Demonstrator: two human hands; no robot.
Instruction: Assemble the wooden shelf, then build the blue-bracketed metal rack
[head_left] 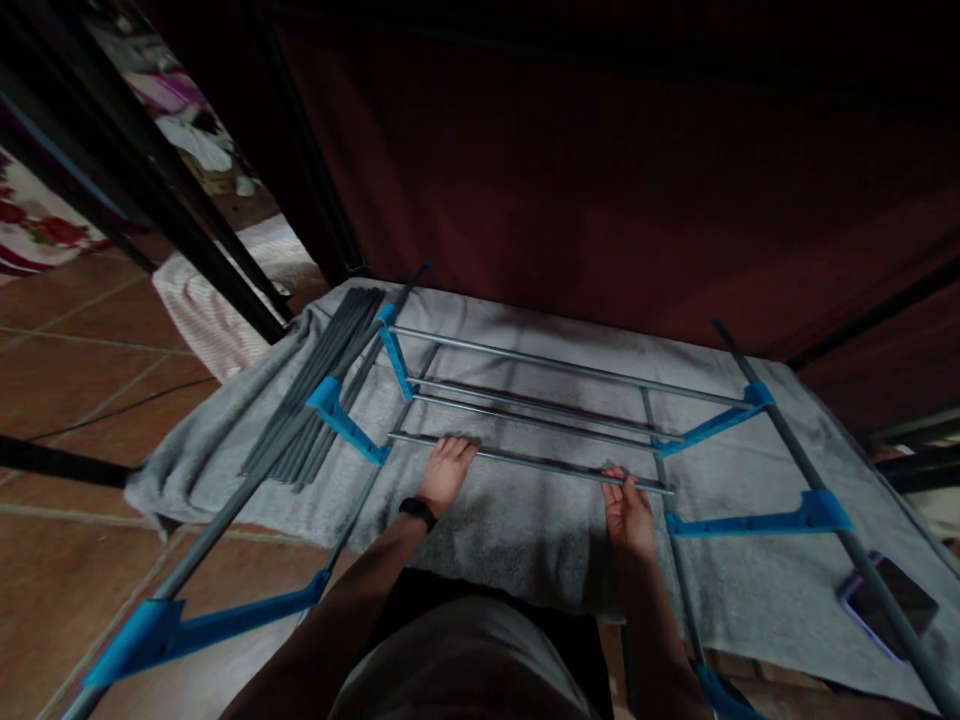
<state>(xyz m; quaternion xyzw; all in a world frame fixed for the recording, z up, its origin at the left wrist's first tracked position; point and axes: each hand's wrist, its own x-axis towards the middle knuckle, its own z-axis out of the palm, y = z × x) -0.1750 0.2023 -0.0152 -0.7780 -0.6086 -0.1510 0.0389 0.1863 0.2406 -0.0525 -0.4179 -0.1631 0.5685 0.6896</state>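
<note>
My left hand [448,468], with a black band on the wrist, is closed over a thin grey metal rod [541,463] near its left end. Near the other end, my right hand [628,512] pinches the same rod between thumb and fingers. The rod lies crosswise inside a rack frame of grey tubes and blue plastic brackets. Its left end is close to a blue bracket [346,422]; its right end is close to another blue bracket [761,515]. Beyond it, several crossbars [574,369] span the far pair of brackets.
Several loose grey tubes [319,395] lie bundled on the left of the grey blanket [517,545]. A smartphone [891,603] rests at right, partly behind an upright tube. A nearer blue bracket [217,625] juts out at lower left. Dark red fabric [600,200] hangs behind.
</note>
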